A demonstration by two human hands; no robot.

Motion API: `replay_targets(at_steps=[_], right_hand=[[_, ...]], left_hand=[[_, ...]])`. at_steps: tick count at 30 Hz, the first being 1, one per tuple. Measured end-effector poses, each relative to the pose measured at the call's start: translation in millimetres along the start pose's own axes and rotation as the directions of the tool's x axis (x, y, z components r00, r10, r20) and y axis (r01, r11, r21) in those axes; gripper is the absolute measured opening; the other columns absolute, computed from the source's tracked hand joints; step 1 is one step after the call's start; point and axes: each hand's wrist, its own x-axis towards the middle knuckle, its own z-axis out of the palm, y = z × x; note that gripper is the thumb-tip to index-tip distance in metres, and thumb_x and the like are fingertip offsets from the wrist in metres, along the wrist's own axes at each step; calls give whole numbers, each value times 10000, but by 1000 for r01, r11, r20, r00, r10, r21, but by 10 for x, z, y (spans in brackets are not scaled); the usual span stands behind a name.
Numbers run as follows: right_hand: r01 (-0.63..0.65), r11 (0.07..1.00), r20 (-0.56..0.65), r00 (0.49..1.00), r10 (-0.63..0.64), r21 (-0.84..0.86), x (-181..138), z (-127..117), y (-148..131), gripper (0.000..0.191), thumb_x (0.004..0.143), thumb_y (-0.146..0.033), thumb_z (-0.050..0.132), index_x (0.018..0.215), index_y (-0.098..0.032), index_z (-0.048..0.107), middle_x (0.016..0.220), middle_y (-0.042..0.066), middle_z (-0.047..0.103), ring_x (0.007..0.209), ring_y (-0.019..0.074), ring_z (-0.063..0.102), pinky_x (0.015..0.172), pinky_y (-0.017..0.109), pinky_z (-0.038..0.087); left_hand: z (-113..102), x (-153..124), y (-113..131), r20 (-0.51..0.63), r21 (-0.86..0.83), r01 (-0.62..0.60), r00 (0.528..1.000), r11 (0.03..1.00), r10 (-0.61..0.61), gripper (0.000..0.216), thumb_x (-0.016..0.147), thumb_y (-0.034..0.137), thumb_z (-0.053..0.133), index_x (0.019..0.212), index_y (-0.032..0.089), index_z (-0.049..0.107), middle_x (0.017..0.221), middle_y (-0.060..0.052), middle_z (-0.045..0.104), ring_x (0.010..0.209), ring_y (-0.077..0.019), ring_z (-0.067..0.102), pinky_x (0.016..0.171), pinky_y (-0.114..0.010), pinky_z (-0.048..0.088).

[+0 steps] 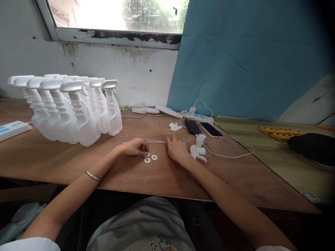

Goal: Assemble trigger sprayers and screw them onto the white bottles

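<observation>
My left hand (135, 146) rests on the wooden table (78, 164), fingers curled, its fingertips on a small white washer beside two more white washers (151, 158). My right hand (176, 149) lies just to the right, fingers bent, touching the end of thin white tubes (156, 141) that stretch between both hands. A white trigger spray head (199, 150) lies close to my right wrist.
Several white spray bottles (68, 108) stand in rows at the left. A power strip (13, 129) lies at the far left. Another power strip (197, 116), a phone (212, 130), cables and loose white parts sit behind my hands. Yellow pieces (280, 133) and a black object (314, 148) lie at the right.
</observation>
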Motion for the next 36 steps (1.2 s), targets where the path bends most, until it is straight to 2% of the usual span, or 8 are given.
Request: replay_targets(at_steps=[3, 10, 16, 20, 23, 27, 30, 36], right_hand=[[-111, 994, -34, 993, 110, -20, 9, 1, 23, 421, 810, -79, 354, 1207, -142, 476, 1315, 230, 356, 1058, 375, 478, 676, 495, 469], [-300, 952, 242, 921, 307, -68, 108, 57, 206, 472, 816, -106, 351, 1276, -177, 433, 1301, 267, 379, 1045, 438, 482, 611, 623, 412], [-36, 999, 47, 998, 37, -24, 69, 44, 179, 437, 795, -87, 376, 1212, -187, 461, 1199, 209, 472, 1036, 373, 502, 747, 542, 397], [219, 963, -129, 971, -200, 156, 42, 25, 81, 576, 740, -15, 383, 1282, -211, 365, 1328, 162, 358, 1144, 312, 416, 897, 485, 333], [265, 930, -248, 947, -202, 254, 59, 11, 55, 566, 742, -47, 410, 1291, -168, 349, 1398, 156, 253, 1238, 286, 306, 959, 415, 301], [150, 935, -150, 983, -106, 321, 132, 52, 119, 442, 824, -250, 423, 1248, -128, 417, 1282, 184, 432, 1153, 318, 406, 914, 453, 337], [180, 885, -61, 984, -170, 429, 213, 107, 209, 403, 849, -312, 401, 1202, -137, 483, 1144, 147, 567, 1073, 279, 492, 894, 412, 363], [150, 732, 4, 979, -204, 665, 328, 155, 305, 288, 723, -382, 597, 882, -151, 664, 844, 68, 672, 774, 197, 608, 678, 272, 432]], left_hand=[[0, -6, -8, -27, -61, 43, 999, 997, -45, 273, 637, 386, 669, 766, 156, 600, 672, 6, 544, 623, -107, 468, 567, -214, 362], [-9, -11, -68, -142, -9, 62, 988, 998, -62, 174, 697, 325, 588, 761, 174, 531, 641, 27, 543, 579, -96, 456, 540, -205, 351], [-23, -4, -155, -319, 115, 161, 940, 980, -117, 103, 725, 269, 518, 778, 184, 540, 676, 3, 600, 606, -122, 517, 582, -229, 377], [-37, -12, -172, -413, 114, 210, 899, 971, -147, 124, 730, 265, 510, 808, 183, 560, 701, -11, 626, 631, -135, 547, 589, -235, 392], [-41, -9, -167, -442, 77, 214, 883, 974, -159, 154, 730, 283, 518, 818, 180, 591, 705, -14, 634, 647, -141, 558, 610, -241, 404], [-31, 6, -163, -422, 6, 166, 894, 986, -148, 188, 731, 308, 532, 831, 174, 618, 692, -11, 632, 648, -137, 561, 640, -245, 417], [-20, 12, -160, -349, -38, 118, 929, 992, -124, 222, 739, 325, 530, 866, 167, 622, 703, -14, 639, 667, -139, 570, 653, -246, 428], [13, 19, -178, -276, -137, 41, 958, 990, -77, 278, 724, 351, 571, 922, 156, 576, 719, -23, 658, 681, -141, 593, 689, -268, 449]])
